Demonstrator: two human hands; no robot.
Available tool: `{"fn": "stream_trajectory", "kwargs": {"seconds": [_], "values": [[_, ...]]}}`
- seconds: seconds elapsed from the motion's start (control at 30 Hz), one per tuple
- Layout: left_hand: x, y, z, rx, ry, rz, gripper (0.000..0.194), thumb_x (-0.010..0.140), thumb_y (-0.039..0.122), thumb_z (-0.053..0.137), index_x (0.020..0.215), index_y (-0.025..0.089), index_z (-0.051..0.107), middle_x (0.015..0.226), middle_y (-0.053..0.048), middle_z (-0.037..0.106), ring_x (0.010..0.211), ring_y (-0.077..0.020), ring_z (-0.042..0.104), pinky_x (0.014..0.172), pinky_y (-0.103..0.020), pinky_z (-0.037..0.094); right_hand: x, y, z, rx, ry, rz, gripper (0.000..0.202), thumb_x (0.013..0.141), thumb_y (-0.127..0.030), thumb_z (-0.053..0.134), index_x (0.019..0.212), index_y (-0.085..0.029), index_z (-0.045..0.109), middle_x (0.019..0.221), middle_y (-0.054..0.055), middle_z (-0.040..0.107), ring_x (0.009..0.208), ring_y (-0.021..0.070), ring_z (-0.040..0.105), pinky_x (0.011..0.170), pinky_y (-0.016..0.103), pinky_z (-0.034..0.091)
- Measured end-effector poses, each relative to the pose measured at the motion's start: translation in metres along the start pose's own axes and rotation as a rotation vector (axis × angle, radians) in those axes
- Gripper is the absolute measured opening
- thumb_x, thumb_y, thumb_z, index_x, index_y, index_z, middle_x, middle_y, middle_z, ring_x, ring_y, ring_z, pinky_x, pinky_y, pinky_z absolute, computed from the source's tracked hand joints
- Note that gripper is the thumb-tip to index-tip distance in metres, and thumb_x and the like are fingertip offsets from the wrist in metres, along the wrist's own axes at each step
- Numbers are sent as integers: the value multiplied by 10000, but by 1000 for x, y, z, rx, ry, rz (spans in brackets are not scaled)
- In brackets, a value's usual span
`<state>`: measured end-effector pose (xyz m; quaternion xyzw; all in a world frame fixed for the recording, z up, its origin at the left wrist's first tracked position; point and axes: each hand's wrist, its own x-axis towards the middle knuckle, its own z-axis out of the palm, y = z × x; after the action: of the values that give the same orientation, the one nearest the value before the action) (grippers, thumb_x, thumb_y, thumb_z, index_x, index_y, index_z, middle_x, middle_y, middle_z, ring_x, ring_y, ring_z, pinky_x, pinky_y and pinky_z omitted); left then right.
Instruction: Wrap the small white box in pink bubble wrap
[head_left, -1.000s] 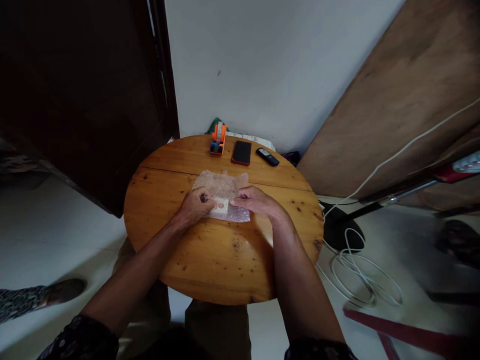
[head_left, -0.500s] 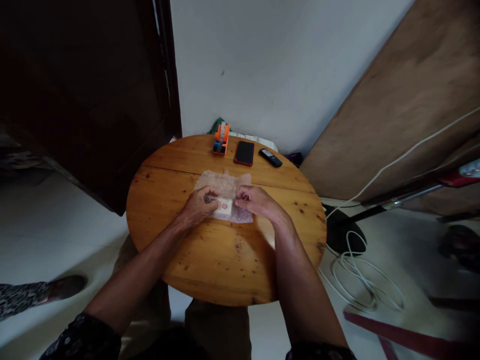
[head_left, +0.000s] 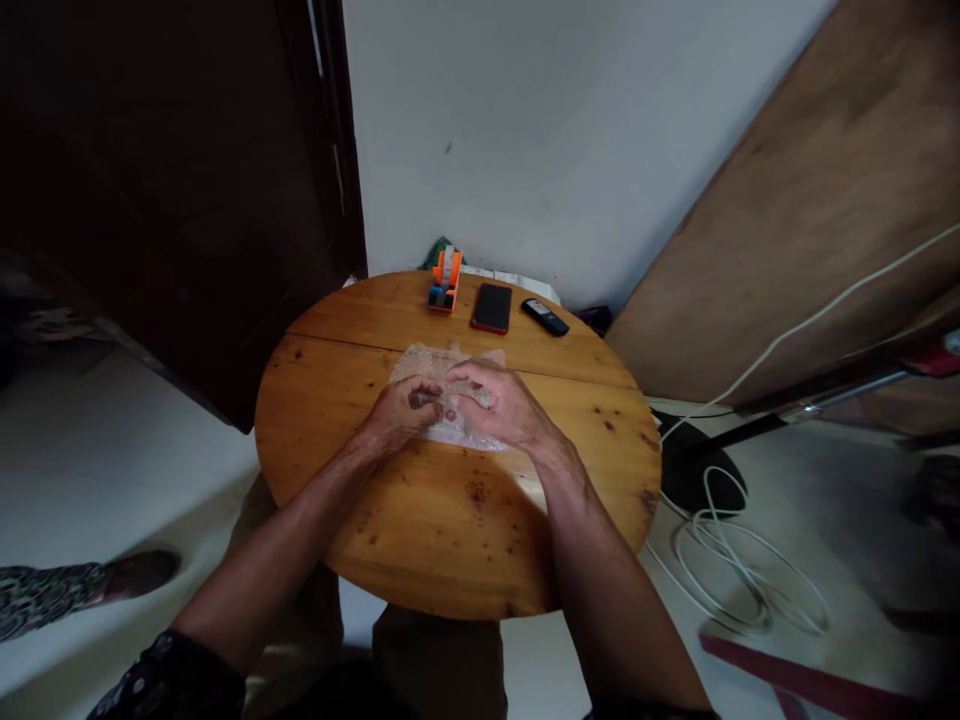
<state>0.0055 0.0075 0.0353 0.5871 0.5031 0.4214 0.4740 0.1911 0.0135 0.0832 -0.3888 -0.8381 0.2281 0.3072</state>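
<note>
A sheet of bubble wrap (head_left: 417,362) lies on the round wooden table (head_left: 442,520). On it is a small white item with reddish marks (head_left: 450,414), mostly covered by wrap and fingers. My left hand (head_left: 403,408) grips the left side of the wrapped item between thumb and fingers. From the right, my right hand (head_left: 504,402) reaches over the wrap, its thumb and fingers closed on the plastic beside the item.
Along the table's back edge are an orange tape dispenser (head_left: 445,280), a dark phone with a red edge (head_left: 492,308) and a small black handset (head_left: 544,316). A white cable (head_left: 720,540) coils on the floor at right. A person's foot (head_left: 139,574) shows at lower left.
My right hand has moved left over the item, bringing the right side of the bubble wrap with it. My left hand has stayed in place. The view has shifted slightly.
</note>
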Motion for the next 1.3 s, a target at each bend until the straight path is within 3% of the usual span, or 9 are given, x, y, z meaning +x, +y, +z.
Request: {"fn": "stream_trajectory", "kwargs": {"seconds": [0.07,0.17,0.27,0.4,0.57,0.67,0.87,1.13,1.3], "values": [[0,1,-1,20,2,25,245,664,293,704,866,158,678,762,2,681,673,-124,585,627,-225,442,0,-1,1,-20,-92,18,237,824,-210,642,1052,-197,708,1013,58,727,905,187,645,772,290,471],[-1,2,-1,51,3,43,207,692,278,688,862,159,701,786,-3,698,684,-119,587,632,-221,436,1,0,3,-135,-215,25,142,807,-227,705,937,-179,734,908,63,727,844,196,645,765,300,463],[-1,2,0,44,3,17,225,688,291,713,870,158,701,786,-4,699,676,-118,587,616,-217,431,3,0,3,-222,-220,-46,63,832,-236,710,851,-181,734,922,68,723,899,201,637,846,317,451],[-2,3,-4,71,-1,-23,284,704,347,697,918,159,691,729,6,660,636,-123,565,576,-222,405,3,-2,1,-293,-236,-82,107,880,-280,679,860,-196,741,970,66,725,935,198,626,895,325,431],[-8,10,-36,252,28,46,373,708,396,669,1002,167,684,962,-60,706,855,-183,635,742,-280,486,3,-5,-1,-331,-292,-82,128,901,-226,637,921,-211,762,992,59,739,975,201,636,929,329,416],[-13,10,-55,447,99,-17,470,686,436,680,1067,160,670,998,-87,700,832,-204,637,733,-309,489,2,-8,1,-380,-295,-69,193,910,-213,622,1050,-223,755,1069,75,735,1026,221,636,940,351,414],[-18,6,-57,748,99,-149,448,698,471,672,1051,195,656,853,-59,705,765,-228,649,662,-292,439,-2,-21,4,-513,-292,-37,324,938,-181,554,1219,-239,702,1156,101,709,1089,258,613,946,396,380],[-11,11,-59,926,201,-152,298,695,485,672,802,207,663,723,-63,689,709,-242,642,572,-277,349,-5,-26,8,-562,-287,-28,320,964,-168,496,1211,-248,682,1058,94,698,945,220,612,829,344,352],[-13,23,-60,923,37,-262,381,757,461,590,464,219,559,418,-28,536,447,-175,516,479,-282,281,-6,-25,12,-587,-294,-12,399,928,-114,493,1193,-320,709,1054,77,678,930,224,595,793,351,341]]}}
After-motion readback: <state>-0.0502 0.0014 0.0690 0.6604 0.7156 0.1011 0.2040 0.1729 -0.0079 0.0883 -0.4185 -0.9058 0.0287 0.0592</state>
